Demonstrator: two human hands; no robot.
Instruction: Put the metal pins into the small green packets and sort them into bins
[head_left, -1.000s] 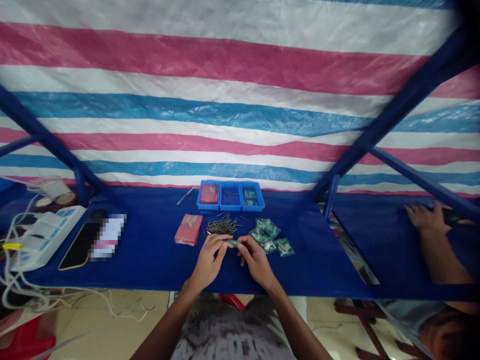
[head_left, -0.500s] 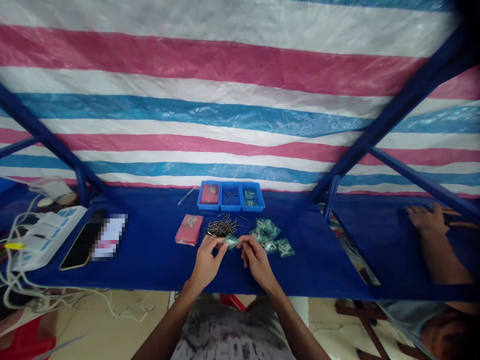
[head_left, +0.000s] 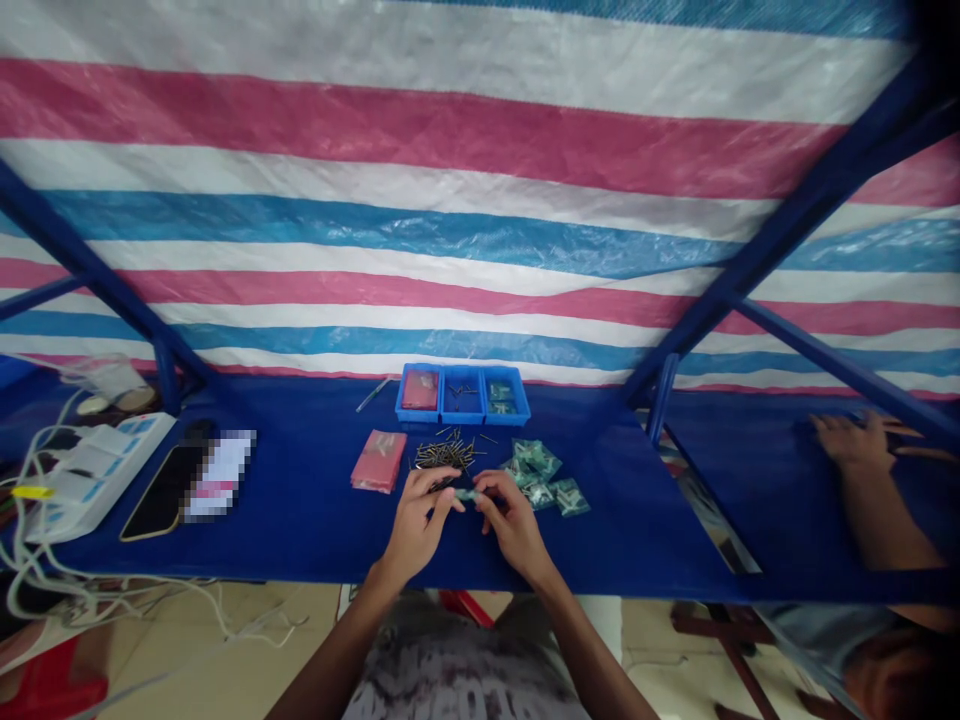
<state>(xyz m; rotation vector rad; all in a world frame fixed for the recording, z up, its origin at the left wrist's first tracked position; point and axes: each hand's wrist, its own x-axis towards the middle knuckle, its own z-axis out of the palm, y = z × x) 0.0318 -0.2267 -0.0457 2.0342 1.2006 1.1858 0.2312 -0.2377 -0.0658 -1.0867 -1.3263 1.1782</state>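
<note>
Small green packet found held between two bare hands, above the table's near half

The small green plastic packet (head_left: 466, 495) is held at its two ends, just on the near side of a loose pile of slim metal pieces (head_left: 444, 452). Its left end is pinched at the thumb of the left hand (head_left: 415, 522); the index finger is arched forward over the pile's near edge, and the other fingers are partly hidden. The right end is met by the thumb and index finger of the right hand (head_left: 519, 522), with the remaining fingers curled beneath. Exact fingertip contact cannot be fully made out. Both palms are turned inward and down, the wrists are kept low, and the forearms are angled in from the near edge.

To the right of the pile, several filled green packets (head_left: 571, 497) are grouped, some overlapping. To its left, a stack of pink packets (head_left: 379, 460) is noted. Beyond the pile, a blue plastic tray with three compartments (head_left: 462, 418) is placed: pink packets at left, a few metal pieces in the middle, green packets at right. All is borne by a blue table (head_left: 300, 500). At far right, another person's hand (head_left: 855, 442) is seen lowered to a blue surface.
</note>
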